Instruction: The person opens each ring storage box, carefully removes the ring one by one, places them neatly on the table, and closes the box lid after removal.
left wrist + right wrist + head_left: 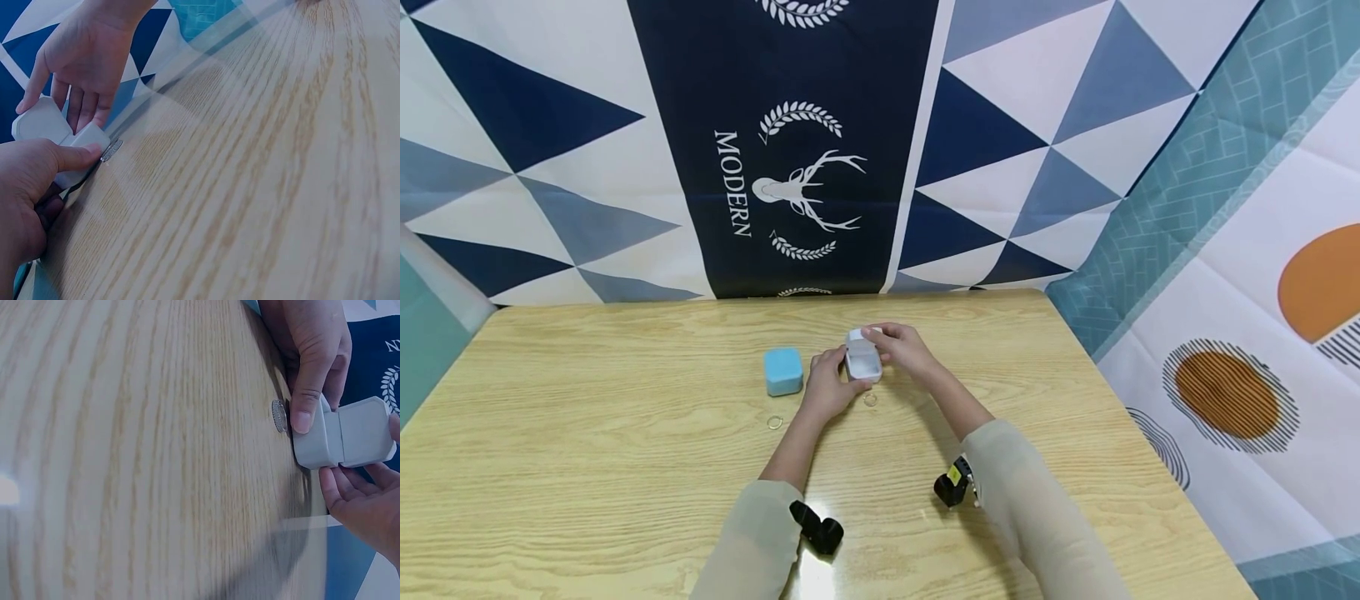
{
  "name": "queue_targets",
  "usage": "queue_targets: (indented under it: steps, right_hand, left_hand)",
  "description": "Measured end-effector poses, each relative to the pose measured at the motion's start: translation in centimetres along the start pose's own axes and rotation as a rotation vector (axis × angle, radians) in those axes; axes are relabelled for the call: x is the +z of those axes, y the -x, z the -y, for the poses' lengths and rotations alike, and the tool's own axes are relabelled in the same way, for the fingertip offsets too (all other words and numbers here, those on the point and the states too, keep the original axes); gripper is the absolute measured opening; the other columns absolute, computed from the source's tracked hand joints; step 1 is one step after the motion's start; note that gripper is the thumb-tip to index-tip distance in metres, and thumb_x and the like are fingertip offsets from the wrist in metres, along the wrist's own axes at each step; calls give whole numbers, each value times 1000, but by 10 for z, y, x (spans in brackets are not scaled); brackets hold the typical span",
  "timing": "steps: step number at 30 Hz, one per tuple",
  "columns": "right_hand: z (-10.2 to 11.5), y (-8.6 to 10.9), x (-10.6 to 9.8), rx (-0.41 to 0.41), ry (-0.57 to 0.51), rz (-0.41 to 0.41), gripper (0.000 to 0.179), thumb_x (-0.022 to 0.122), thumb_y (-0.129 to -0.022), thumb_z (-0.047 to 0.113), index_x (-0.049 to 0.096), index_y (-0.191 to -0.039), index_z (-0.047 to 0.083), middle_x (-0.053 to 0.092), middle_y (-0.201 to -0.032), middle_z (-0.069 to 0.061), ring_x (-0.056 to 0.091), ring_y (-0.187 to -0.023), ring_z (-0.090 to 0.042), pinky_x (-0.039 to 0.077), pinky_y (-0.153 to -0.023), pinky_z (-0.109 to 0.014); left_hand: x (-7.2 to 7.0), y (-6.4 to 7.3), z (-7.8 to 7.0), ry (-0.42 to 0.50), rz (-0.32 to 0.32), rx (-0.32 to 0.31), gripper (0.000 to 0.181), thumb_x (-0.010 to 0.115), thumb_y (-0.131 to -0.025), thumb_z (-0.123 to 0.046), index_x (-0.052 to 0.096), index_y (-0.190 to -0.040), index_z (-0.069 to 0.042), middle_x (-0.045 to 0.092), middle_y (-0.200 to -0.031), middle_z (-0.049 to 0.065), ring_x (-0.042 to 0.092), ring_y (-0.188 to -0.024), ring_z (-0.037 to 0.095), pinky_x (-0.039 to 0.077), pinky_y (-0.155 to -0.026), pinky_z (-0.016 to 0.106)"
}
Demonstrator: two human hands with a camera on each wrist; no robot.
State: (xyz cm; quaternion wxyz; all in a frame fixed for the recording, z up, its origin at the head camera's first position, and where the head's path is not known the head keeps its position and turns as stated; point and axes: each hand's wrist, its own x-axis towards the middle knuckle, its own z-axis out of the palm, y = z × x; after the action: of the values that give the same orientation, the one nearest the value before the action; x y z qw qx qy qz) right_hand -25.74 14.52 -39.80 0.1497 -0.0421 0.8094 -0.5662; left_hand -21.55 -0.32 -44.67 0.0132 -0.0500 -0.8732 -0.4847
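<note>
A small white ring box stands on the table with its lid raised. My left hand grips the base, and the right wrist view shows its thumb pressed on the front of the box. At the far right side, my right hand holds the lid, thumb on the lid's edge and fingers behind and under it. Just in front of the box lies a ring with a textured band. A second ring lies left of my left hand, below a light blue box.
The wooden table ends at a patterned cloth backdrop close behind the boxes. Another patterned cloth hangs along the right edge. Both sleeves carry a black wrist camera.
</note>
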Motion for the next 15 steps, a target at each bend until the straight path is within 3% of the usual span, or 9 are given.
queue_targets:
  steps: [9, 15]
  right_hand:
    - [3, 5, -3, -17, 19, 11, 43, 56, -94, 32, 57, -127, 4, 61, -121, -17, 59, -98, -22, 48, -92, -40]
    - [-6, 4, -3, -37, 35, 10, 41, 57, -94, 31, 57, -127, 7, 62, -122, -12, 60, -102, -19, 52, -88, -33]
  left_hand:
    - [-1, 0, -1, -15, -1, 1, 76, 78, -76, -25, 43, -138, 1, 51, -135, 16, 41, -121, 30, 37, -104, 43]
    - [-1, 0, 0, -21, -5, 9, 75, 79, -75, -25, 44, -137, 1, 52, -133, 16, 42, -119, 31, 38, -102, 44]
